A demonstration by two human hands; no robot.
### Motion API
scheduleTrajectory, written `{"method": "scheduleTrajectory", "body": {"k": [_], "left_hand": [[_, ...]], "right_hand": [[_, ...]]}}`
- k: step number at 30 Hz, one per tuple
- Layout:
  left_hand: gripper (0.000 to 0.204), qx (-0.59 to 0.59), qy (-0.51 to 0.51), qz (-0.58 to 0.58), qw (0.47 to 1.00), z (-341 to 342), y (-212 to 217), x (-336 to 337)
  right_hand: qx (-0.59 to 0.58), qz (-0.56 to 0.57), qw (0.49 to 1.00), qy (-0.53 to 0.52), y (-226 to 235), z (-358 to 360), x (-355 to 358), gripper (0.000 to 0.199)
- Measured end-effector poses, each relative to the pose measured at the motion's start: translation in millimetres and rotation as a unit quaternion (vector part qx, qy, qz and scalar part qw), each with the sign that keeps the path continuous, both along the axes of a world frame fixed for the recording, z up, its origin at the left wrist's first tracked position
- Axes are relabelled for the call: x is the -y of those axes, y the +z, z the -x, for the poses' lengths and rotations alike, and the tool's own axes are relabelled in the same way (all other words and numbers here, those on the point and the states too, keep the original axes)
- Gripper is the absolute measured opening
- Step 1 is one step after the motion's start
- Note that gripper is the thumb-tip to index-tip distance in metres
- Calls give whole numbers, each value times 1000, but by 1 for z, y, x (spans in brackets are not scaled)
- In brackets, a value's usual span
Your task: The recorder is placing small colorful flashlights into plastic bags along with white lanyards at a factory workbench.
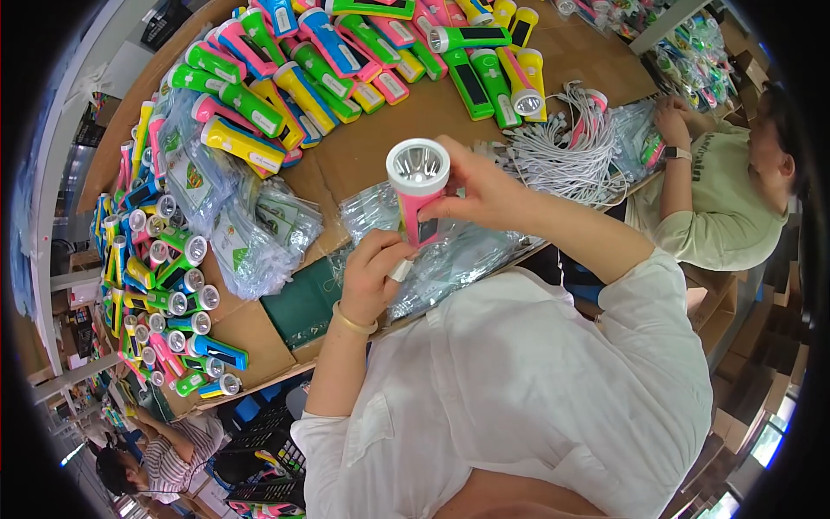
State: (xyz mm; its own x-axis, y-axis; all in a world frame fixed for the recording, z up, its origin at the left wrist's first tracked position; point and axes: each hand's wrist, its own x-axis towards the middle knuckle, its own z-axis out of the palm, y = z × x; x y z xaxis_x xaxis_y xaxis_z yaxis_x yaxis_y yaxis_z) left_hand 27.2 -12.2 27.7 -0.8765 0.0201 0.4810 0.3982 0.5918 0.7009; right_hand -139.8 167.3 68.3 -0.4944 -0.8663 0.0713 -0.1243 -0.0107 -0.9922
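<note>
A pink flashlight (409,208) with a white rim and a silver reflector is held up in front of me, its lamp end tilted upward. My right hand (475,186) wraps round its body from the right, the thumb across the front near a dark panel. My left hand (377,264) is closed at its lower end, fingertips pinched against it. Just below those fingers shows a small white piece (402,269), too small to name. Clear plastic bags (458,259) lie on the table under both hands.
Colourful flashlights (328,69) are heaped at the far side, with more (177,298) at the left. Bags with printed cards (251,233) lie left of my hands; white cables (575,147) lie right. A co-worker (718,190) sits at the right, another person (173,450) lower left.
</note>
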Motion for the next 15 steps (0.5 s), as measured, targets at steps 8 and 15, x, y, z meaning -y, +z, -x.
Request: {"method": "scheduleTrajectory", "body": {"k": [8, 15], "left_hand": [[14, -31, 68, -69, 995, -19, 12, 1], [16, 19, 43, -53, 997, -17, -9, -3]], "right_hand": [[-482, -175, 854, 83, 35, -16, -14, 36], [-537, -121, 829, 96, -18, -39, -24, 38]]}}
